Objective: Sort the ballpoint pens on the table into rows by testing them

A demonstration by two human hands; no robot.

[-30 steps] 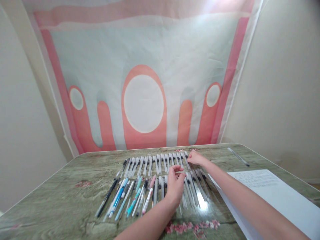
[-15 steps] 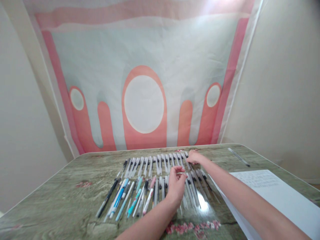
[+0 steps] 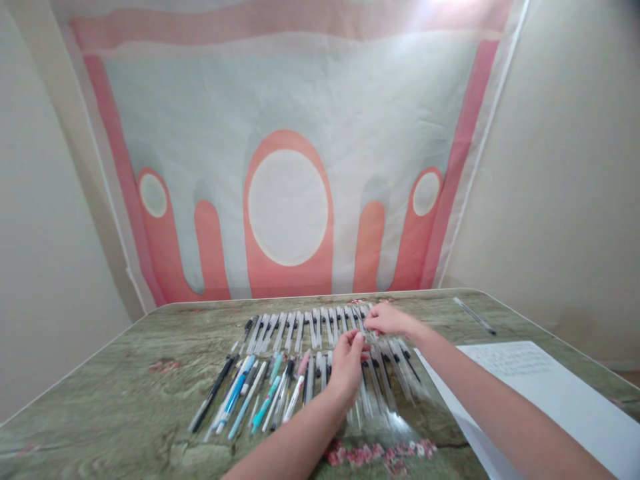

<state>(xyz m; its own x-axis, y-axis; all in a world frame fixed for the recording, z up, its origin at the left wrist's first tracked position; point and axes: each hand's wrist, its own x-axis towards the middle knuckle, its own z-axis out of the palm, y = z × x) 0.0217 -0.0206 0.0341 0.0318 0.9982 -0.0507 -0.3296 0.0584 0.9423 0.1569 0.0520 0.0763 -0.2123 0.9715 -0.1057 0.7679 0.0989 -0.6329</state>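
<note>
Well, hands: two, both yours, bare, reaching in over the near side of the tabletop (image 3: pixel 125 393).
Left hand: one (image 3: pixel 347 363), over the front row of pens, its fingers curled and thumb raised close to them; you cannot tell from this view whether anything is pinched there.
Right hand: one (image 3: pixel 393 320), at the right end of the back row, fingertips bent down together over the last pens; whether they are clamped on one cannot be told, since your hand hides them.
Back row pens: about fifteen (image 3: pixel 311 331), side by side near the far edge, mostly clear with pale caps, with a black one at the left end.
Coloured pens: around a dozen (image 3: pixel 266 404), in the left part of the front row, nearer you; overlaps prevent an exact count.
Clear pens: several (image 3: pixel 386 383) in the front row to the right of your left hand, which covers some of them.
Lone pen: one (image 3: pixel 474 316), slanted near the far right corner.
Paper: one visible white sheet (image 3: pixel 545 400) with lines of writing, along the right edge, partly under your right forearm.
Wall hanging: one (image 3: pixel 287 207), beyond the far edge, with three white discs.
</note>
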